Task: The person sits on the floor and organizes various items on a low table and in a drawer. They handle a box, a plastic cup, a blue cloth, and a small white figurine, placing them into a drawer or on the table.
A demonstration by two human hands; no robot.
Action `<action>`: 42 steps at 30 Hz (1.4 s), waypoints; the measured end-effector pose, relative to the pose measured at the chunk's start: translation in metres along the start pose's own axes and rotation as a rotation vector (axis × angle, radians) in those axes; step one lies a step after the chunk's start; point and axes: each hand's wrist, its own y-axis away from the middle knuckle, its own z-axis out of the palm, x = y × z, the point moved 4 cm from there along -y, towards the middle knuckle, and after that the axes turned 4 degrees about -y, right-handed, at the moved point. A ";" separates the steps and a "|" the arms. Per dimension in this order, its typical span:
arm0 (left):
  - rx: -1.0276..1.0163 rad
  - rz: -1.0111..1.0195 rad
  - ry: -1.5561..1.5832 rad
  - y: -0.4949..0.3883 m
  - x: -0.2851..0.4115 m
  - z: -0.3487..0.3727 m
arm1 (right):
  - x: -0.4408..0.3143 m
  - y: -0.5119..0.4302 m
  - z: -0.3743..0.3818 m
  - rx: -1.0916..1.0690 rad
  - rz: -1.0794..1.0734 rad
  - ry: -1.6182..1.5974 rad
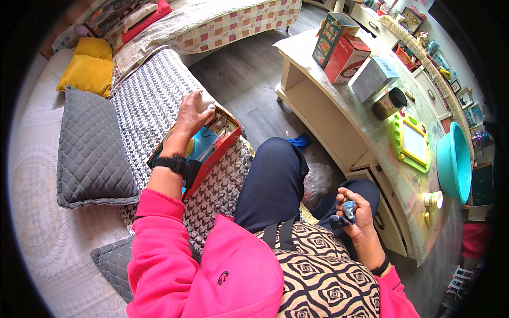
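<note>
My left hand [190,115] grips a small white object [204,101], perhaps a bottle or a spool, above the far end of an open red box [216,159]. Inside the box lie a blue sheet or packet [204,139], clear plastic packets and a dark cord; my forearm hides part of it. The box rests on a black-and-white houndstooth cover [149,87] beside my left leg. Over my right thigh, my right hand [361,216] is closed around a small crumpled blue and dark piece [348,210], which seems to be fabric.
A cream table [338,95] to the right holds cartons [346,59], a dark jar [389,104], a green drawing board [411,141] and a teal basin [455,163]. A clear plastic bag [318,181] and blue cloth [299,140] lie on the floor. Grey cushions [93,151] flank my left.
</note>
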 end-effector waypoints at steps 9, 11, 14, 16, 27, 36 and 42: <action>-0.076 -0.232 0.605 0.005 -0.033 0.006 | -0.001 -0.001 0.000 0.017 0.006 0.003; -0.018 -0.302 0.581 0.006 -0.042 0.001 | 0.000 -0.002 0.000 0.020 0.008 0.015; 0.019 -0.444 0.656 0.005 -0.054 -0.001 | 0.001 -0.002 0.001 0.017 0.008 0.013; 0.067 -0.479 0.590 0.003 -0.059 -0.002 | 0.001 -0.001 0.002 0.004 0.010 -0.001; -0.071 -0.326 -0.116 0.002 -0.054 0.018 | 0.006 -0.006 0.006 0.048 0.014 0.098; 0.104 -0.220 -0.157 0.009 -0.036 -0.010 | 0.011 -0.010 0.009 0.068 0.045 0.110; -0.140 -0.090 0.565 0.075 0.052 -0.010 | 0.017 -0.016 0.016 0.057 0.045 0.144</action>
